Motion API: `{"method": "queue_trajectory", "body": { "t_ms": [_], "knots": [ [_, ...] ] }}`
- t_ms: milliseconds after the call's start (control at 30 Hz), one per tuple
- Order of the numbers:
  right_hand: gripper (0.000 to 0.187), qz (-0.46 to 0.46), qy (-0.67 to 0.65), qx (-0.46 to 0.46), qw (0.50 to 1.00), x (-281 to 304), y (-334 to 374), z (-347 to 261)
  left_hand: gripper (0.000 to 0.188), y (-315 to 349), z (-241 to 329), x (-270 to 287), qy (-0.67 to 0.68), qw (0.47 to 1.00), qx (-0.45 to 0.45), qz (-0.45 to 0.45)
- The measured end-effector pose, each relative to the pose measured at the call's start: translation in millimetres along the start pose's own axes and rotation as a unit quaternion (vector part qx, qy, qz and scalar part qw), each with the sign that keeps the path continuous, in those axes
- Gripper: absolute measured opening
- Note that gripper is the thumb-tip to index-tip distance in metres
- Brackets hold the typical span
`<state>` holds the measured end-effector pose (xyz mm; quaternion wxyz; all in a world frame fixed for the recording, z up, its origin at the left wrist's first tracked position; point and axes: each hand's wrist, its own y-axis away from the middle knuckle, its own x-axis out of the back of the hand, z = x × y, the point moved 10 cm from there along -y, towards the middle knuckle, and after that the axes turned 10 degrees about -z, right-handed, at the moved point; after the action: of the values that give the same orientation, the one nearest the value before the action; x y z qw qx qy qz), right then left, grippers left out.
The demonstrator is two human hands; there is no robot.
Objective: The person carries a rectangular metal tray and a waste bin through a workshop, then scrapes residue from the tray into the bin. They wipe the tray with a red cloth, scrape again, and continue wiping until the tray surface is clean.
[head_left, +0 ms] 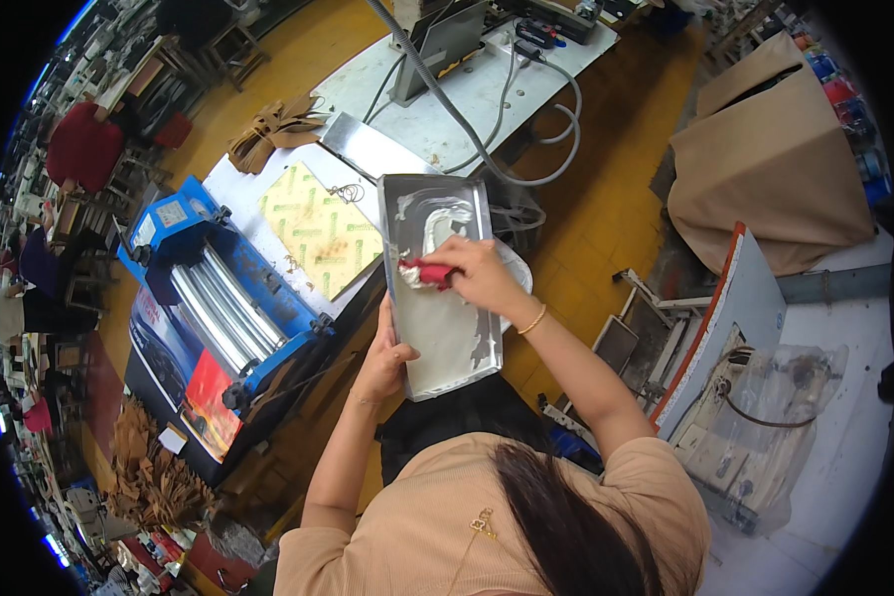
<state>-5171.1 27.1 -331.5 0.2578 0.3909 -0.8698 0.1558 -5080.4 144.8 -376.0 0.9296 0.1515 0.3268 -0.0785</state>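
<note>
A shallow rectangular metal tray (pixel 437 353) is held up in front of me, its inside smeared with whitish paste (pixel 447 221) that lies thickest toward the far end. My left hand (pixel 382 360) grips the tray's left side near its close end, thumb over the rim. Inside the tray, my right hand (pixel 485 278) is closed round a bunched red cloth (pixel 435 275). White paste coats the cloth's left end, which is over the tray's left half. Grey metal shows through the paste in patches.
To the left stands a blue machine with shiny rollers (pixel 230 298). A yellow patterned sheet (pixel 320 233) and a bundle of brown strips (pixel 268 137) lie on the table beyond. A grey hose (pixel 437 94) hangs across the far table. At right is a plastic-covered machine (pixel 765 427).
</note>
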Motion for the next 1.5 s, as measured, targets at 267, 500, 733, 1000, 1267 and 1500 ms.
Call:
{"method": "queue_trajectory", "body": {
  "t_ms": [267,500,733,1000,1267,1500],
  "knots": [
    [0.033,0.159,0.149,-0.077,0.973,101,-4,31,0.11,-2,-1,-15,0.011,1.0,0.014,0.0],
    [0.031,0.148,0.291,0.001,0.945,83,-12,18,0.112,2,2,-20,-0.013,1.0,0.017,-0.011],
    [0.031,0.073,0.243,0.038,0.966,22,2,4,0.111,2,-4,-9,0.003,1.0,0.024,0.009],
    [0.027,0.038,0.156,0.02,0.987,-23,24,-8,0.108,-3,-2,9,0.007,0.999,-0.011,0.03],
    [0.022,0.096,0.132,-0.068,0.984,57,2,23,0.109,-8,1,5,-0.007,1.0,-0.001,0.022],
    [0.02,0.141,0.295,-0.063,0.943,73,-19,39,0.111,-8,9,-6,-0.006,1.0,-0.004,0.014]
  ]
}}
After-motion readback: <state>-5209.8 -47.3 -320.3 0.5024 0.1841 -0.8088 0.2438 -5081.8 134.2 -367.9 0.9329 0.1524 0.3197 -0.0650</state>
